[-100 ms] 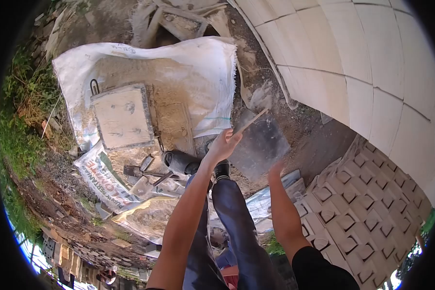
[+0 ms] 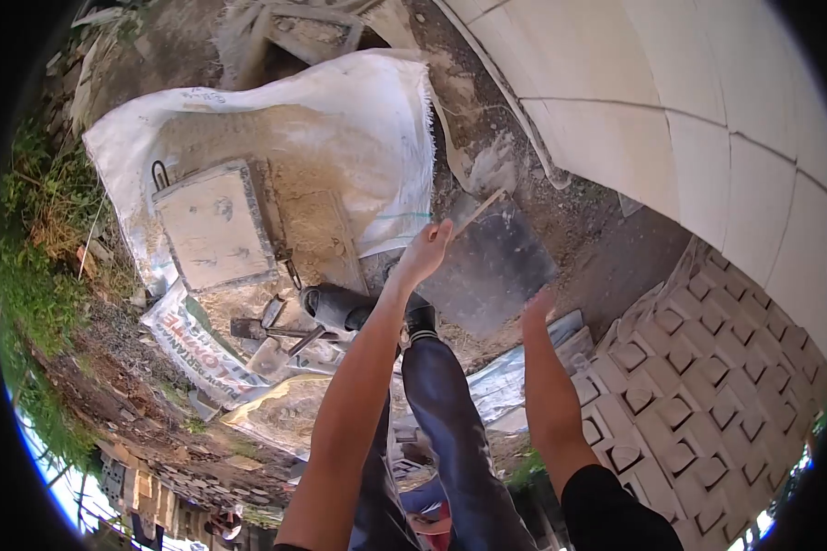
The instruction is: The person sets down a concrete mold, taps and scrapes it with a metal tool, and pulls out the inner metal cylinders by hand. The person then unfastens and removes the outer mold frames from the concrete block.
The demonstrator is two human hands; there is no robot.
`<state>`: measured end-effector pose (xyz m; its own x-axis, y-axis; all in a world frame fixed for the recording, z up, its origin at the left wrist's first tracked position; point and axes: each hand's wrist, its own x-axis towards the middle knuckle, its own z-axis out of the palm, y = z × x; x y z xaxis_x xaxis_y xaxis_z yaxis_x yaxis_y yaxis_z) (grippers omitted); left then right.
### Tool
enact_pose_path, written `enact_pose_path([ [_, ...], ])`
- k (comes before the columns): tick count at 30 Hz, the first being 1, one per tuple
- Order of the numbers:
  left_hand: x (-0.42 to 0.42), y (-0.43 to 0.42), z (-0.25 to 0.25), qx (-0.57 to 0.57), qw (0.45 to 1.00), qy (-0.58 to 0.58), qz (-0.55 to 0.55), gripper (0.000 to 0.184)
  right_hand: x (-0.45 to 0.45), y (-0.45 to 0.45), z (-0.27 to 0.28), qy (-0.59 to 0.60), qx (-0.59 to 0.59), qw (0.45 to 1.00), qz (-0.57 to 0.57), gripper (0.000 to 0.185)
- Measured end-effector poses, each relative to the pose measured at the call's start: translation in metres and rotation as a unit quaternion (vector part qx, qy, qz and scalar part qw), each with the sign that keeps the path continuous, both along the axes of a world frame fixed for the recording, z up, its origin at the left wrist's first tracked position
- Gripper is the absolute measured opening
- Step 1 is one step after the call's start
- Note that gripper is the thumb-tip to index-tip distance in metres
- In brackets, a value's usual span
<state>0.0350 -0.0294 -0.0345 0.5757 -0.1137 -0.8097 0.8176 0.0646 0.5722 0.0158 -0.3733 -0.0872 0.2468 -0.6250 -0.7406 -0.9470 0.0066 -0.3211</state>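
Note:
A thin, flat wooden strip is in my left hand, whose fingers are wrapped round its near end. The strip points up and to the right, over a dark square board on the ground. My right hand is at the board's lower right corner; its fingers are too foreshortened to make out, and whether it touches the board I cannot tell. Left of my boots a square mould with a pale, dusty top and metal loop handles lies on a white sack.
Trowel-like tools lie beside a printed sack. On the right stand stacked pale blocks with notches, below a wall of large pale panels. Green plants grow along the left edge.
The view has shifted a little, so the mould and sack appear further left. My right hand looks less blurred. My left hand still holds the strip.

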Motion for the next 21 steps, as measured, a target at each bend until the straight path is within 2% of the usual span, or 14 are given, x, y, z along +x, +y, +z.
enact_pose_path([
  [2, 0.017, -0.003, -0.034, 0.017, 0.999, 0.035, -0.017, 0.088, 0.021, 0.027, -0.002, -0.086, 0.143, 0.98, -0.104, 0.06],
  [3, 0.022, -0.028, -0.032, -0.007, 0.999, 0.041, -0.03, 0.088, 0.02, -0.006, 0.015, -0.1, 0.195, 0.969, -0.113, 0.063],
  [6, 0.01, -0.028, -0.032, -0.013, 0.993, 0.066, -0.095, 0.089, 0.013, 0.001, 0.005, -0.104, 0.242, 0.953, -0.152, 0.064],
  [7, 0.0, -0.041, -0.025, 0.043, 0.995, 0.005, -0.093, 0.089, 0.007, -0.002, 0.006, -0.108, 0.255, 0.947, -0.163, 0.064],
  [8, -0.002, -0.045, -0.023, 0.103, 0.989, -0.061, -0.088, 0.09, 0.007, -0.001, 0.004, -0.124, 0.253, 0.95, -0.136, 0.074],
  [9, -0.002, -0.045, -0.027, 0.054, 0.995, -0.028, -0.077, 0.094, 0.007, 0.004, 0.004, -0.136, 0.255, 0.951, -0.107, 0.084],
  [13, -0.012, -0.044, -0.036, 0.052, 0.997, -0.029, -0.046, 0.09, 0.009, 0.014, 0.006, -0.108, 0.173, 0.975, -0.087, 0.09],
  [15, -0.01, -0.043, -0.039, -0.051, 0.998, 0.009, -0.037, 0.095, 0.011, 0.011, 0.003, -0.057, 0.123, 0.986, -0.098, 0.094],
  [16, -0.006, -0.04, -0.033, -0.048, 0.998, 0.006, -0.034, 0.095, 0.009, 0.006, -0.002, -0.04, 0.107, 0.988, -0.099, 0.095],
  [18, 0.003, -0.036, -0.025, -0.088, 0.994, 0.052, -0.049, 0.096, 0.002, -0.002, -0.008, -0.063, 0.122, 0.99, -0.03, 0.098],
  [21, 0.0, -0.033, -0.027, -0.074, 0.997, 0.009, -0.022, 0.097, 0.014, 0.031, 0.036, -0.08, 0.195, 0.976, -0.054, 0.098],
])
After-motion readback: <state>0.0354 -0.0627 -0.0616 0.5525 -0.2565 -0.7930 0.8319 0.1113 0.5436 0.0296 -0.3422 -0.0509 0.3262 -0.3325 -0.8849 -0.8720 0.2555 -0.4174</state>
